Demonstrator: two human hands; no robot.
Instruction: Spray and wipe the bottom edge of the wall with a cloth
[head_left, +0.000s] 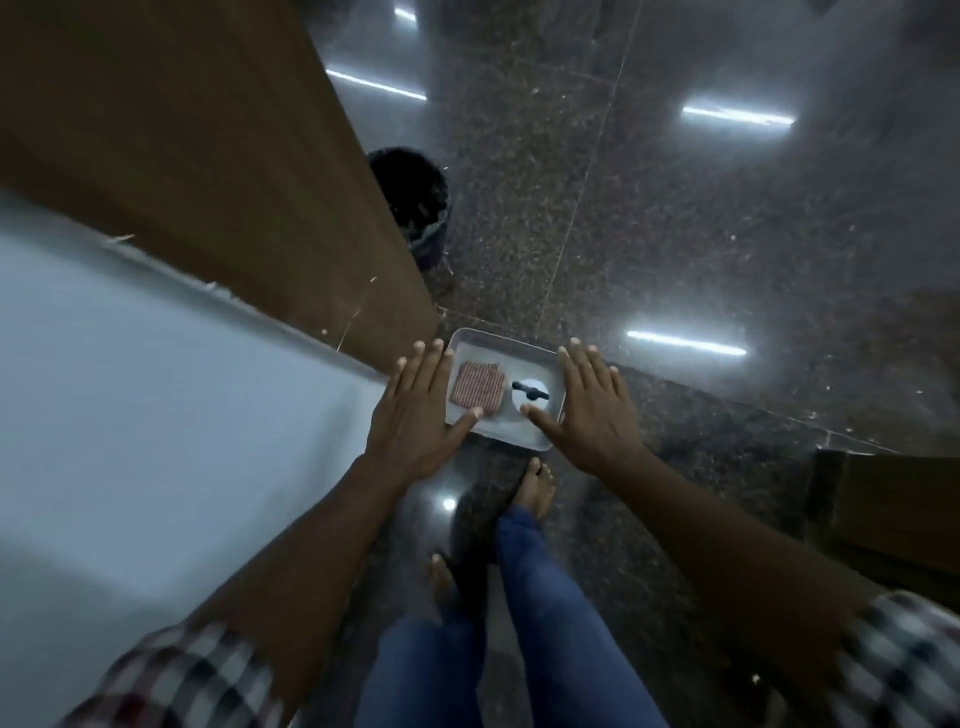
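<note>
Two hands, left (415, 415) and right (592, 410), spread open, empty, above shallow grey metal tray (498, 340) on floor; red-checked folded cloth (477, 391), white spray bottle (527, 402) seen top-down, label unreadable.

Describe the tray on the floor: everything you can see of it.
The tray is a shallow, pale grey rectangle with rounded corners and a low raised rim; it looks like metal or plastic. It lies flat on the dark speckled floor, near the foot of the brown panel. Inside, a folded red-and-white checked cloth lies on the left and a white spray bottle with a black nozzle on the right. The left hand and right hand, both open, overlap its side edges in the picture; contact is unclear.
</note>
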